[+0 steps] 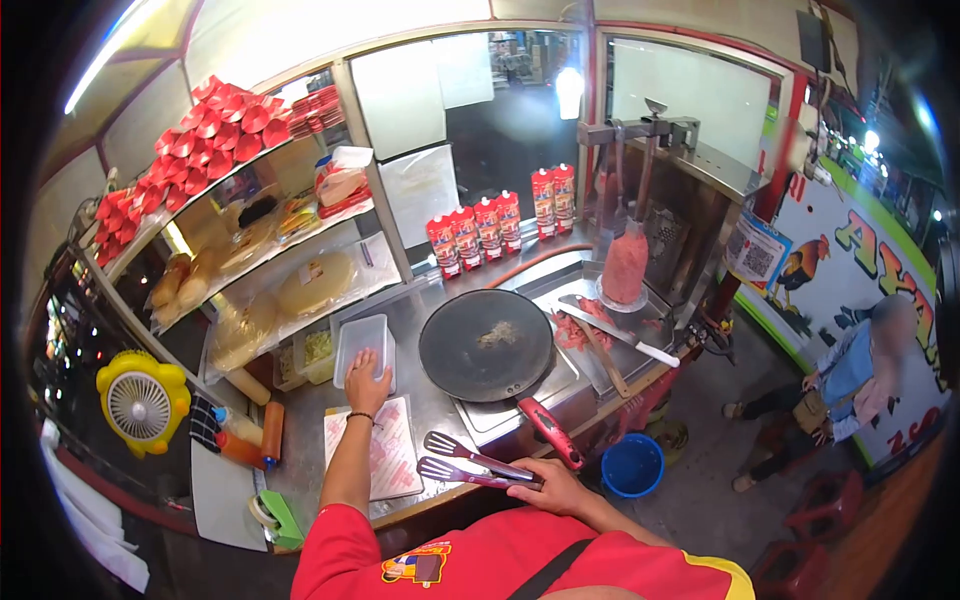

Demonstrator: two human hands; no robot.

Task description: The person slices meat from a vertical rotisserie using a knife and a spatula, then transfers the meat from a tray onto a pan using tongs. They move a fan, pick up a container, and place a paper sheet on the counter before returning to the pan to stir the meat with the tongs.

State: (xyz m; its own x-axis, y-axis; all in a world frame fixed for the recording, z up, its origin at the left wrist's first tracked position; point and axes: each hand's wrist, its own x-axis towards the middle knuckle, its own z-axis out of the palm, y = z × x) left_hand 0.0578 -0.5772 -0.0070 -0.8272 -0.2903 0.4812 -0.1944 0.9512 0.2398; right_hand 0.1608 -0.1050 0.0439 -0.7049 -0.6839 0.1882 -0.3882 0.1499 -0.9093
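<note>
My left hand (367,382) lies palm down with its fingers stretched over the near part of a clear plastic container (362,341). Below that wrist is a stack of red-and-white printed wrapping paper (392,465). Close to my body, my right hand (553,490) is closed around a pair of tongs (475,466), whose slotted dark heads point left and stand slightly apart. A round black griddle pan (455,353) with a red handle (550,433) sits in the middle, a small patch of shredded food (497,334) on it.
At the right, a meat cone (625,265) stands on a vertical spit above a tray with meat pieces and a white-handled knife (630,337). Red pouches (475,237) line the back. Shelves with flatbreads (315,280) rise at left. A blue bucket (632,466) and a person (850,375) are right.
</note>
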